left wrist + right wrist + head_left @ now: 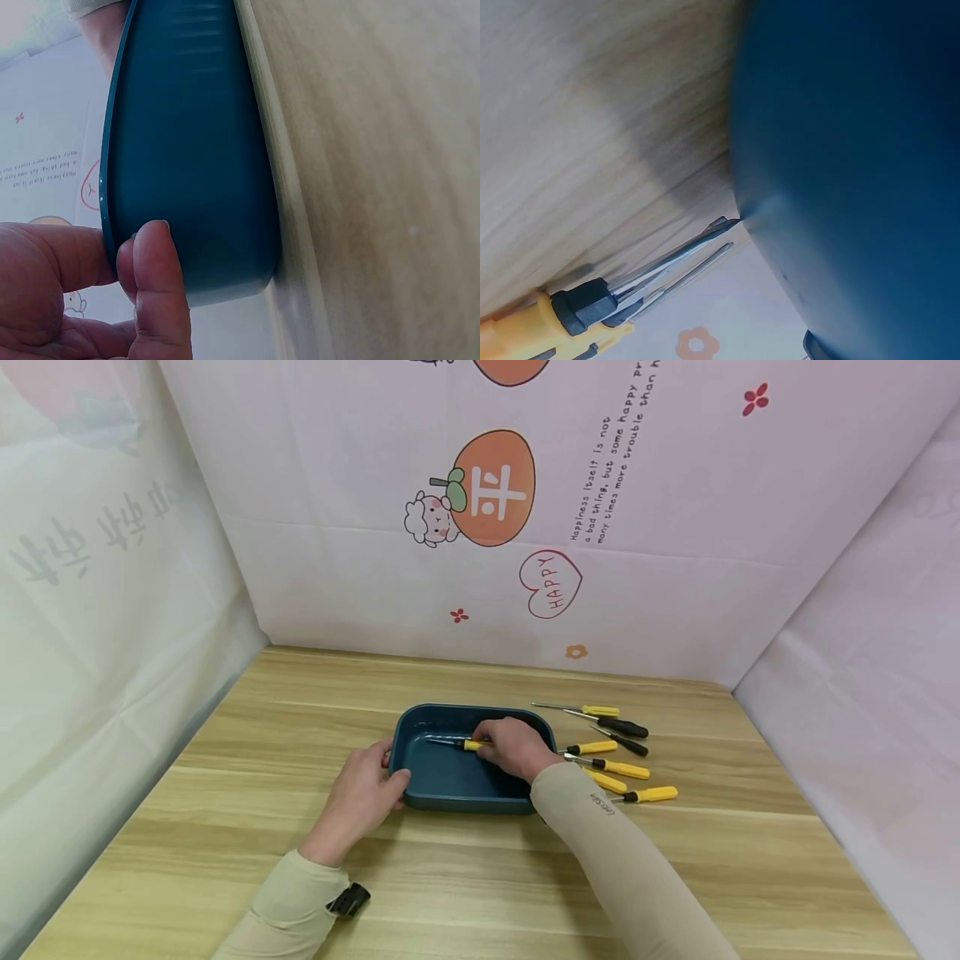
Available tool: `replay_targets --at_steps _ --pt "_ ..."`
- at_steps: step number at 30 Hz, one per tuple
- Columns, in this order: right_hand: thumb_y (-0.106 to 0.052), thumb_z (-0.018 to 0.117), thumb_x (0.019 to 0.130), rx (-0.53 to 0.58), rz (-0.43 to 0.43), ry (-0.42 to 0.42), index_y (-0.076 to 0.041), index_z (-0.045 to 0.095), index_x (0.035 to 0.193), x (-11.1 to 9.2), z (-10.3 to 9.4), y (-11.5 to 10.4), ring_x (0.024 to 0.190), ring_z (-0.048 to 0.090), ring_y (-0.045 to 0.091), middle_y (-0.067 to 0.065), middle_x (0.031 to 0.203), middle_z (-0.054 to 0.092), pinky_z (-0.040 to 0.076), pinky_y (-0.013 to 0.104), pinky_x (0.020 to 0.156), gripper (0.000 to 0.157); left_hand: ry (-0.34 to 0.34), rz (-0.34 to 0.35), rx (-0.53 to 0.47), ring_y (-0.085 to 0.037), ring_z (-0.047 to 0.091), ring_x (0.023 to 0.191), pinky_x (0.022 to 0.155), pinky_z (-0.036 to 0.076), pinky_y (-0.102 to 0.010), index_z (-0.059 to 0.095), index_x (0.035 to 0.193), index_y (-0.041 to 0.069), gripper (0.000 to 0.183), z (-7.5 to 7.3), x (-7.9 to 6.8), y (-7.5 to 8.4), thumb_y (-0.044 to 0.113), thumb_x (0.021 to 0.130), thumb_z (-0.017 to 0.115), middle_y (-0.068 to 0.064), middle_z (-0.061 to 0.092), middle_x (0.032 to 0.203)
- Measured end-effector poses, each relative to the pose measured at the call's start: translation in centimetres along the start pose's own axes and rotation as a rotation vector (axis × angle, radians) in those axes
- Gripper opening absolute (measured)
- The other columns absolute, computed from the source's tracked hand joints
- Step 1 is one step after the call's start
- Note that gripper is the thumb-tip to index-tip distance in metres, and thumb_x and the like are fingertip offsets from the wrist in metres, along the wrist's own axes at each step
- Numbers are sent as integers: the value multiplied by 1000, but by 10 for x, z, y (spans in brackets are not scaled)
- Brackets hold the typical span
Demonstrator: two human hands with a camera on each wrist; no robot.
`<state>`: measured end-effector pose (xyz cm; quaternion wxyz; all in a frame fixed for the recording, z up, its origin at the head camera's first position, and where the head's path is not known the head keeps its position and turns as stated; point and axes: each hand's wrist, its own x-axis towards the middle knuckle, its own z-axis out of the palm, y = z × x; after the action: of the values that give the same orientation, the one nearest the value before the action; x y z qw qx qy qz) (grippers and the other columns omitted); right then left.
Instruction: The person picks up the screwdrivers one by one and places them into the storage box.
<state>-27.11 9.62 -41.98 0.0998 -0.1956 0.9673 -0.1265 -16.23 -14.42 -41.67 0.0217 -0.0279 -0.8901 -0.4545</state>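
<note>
A dark blue rectangular tray (442, 778) lies on the wooden table. At its left end my left hand (363, 789) grips the rim, thumb over the edge; in the left wrist view the fingers (159, 277) lie against the outer wall (187, 150). Reaching over the tray's right end, my right hand (513, 747) pinches a small screwdriver (472, 745) by its yellow and black handle. Its thin shaft points left, low over the tray floor. Most of the handle is hidden by my fingers. The right wrist view shows only the tray's outside (840, 172), not the hand.
Several screwdrivers lie right of the tray: yellow-handled ones (626, 769) and two black-handled ones (624, 727). One yellow and black handle (529, 326) is near in the right wrist view, its tip at the tray wall. White printed cloth (360, 585) stands behind and at both sides.
</note>
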Motion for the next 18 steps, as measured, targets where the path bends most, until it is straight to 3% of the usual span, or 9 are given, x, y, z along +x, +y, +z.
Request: replay_targets --at_steps 18 --pt "-21 71 101 -67 40 59 -19 74 122 -4 -3 0 105 66 19 1 119 73 57 41 98 22 -1 6 -14 -16 70 59 55 54 -29 54 145 -6 51 1 2 -2 10 97 63 -13 70 101"
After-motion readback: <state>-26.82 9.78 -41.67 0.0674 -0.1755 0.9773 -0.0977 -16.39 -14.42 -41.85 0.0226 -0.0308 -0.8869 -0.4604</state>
